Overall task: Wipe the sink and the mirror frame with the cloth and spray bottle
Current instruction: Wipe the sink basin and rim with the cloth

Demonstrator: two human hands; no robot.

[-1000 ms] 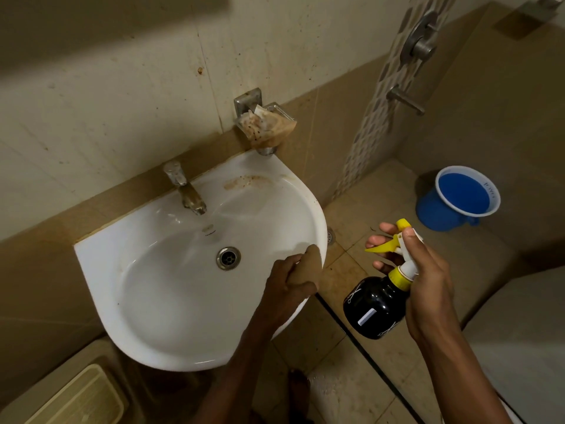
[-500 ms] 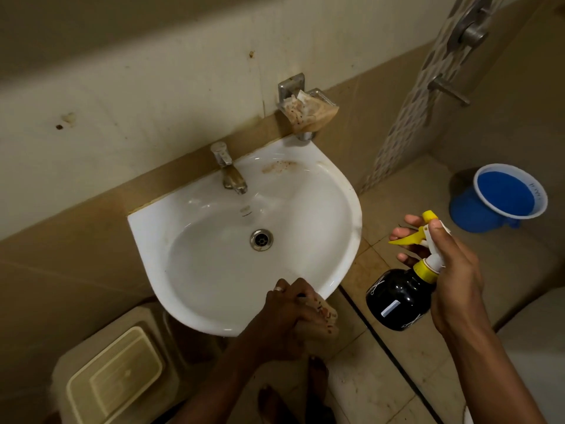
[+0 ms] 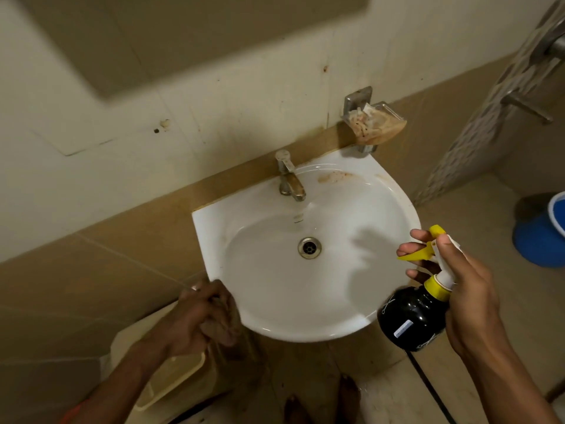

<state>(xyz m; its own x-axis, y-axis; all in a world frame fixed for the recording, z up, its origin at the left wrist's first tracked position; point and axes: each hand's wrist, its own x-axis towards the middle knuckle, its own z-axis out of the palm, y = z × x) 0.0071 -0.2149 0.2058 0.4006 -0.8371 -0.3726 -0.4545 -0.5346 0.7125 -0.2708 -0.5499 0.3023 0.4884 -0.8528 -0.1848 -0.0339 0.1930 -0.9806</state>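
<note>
A white wall-mounted sink [image 3: 394,209] fills the middle of the view, with a brown stain on its back ledge near the tap [image 3: 289,179]. My left hand [image 3: 203,316] is closed on a brownish cloth [image 3: 220,327] pressed against the sink's front-left outer rim. To the right of the bowl, my right hand [image 3: 458,289] holds a black spray bottle [image 3: 411,316] with a yellow trigger, fingers on the trigger. The lower edge of the mirror [image 3: 183,35] shows blurred at the top.
A metal soap dish [image 3: 374,120] hangs on the wall above the sink's right corner. A blue bucket [image 3: 541,234] stands on the floor at the right edge. A beige lidded bin [image 3: 171,377] sits under my left arm. Shower fittings [image 3: 529,105] are at the upper right.
My left hand with the cloth has slid along the sink's front rim from the right side round to the left. The view has tilted up and left; the bottle hand stays to the right.
</note>
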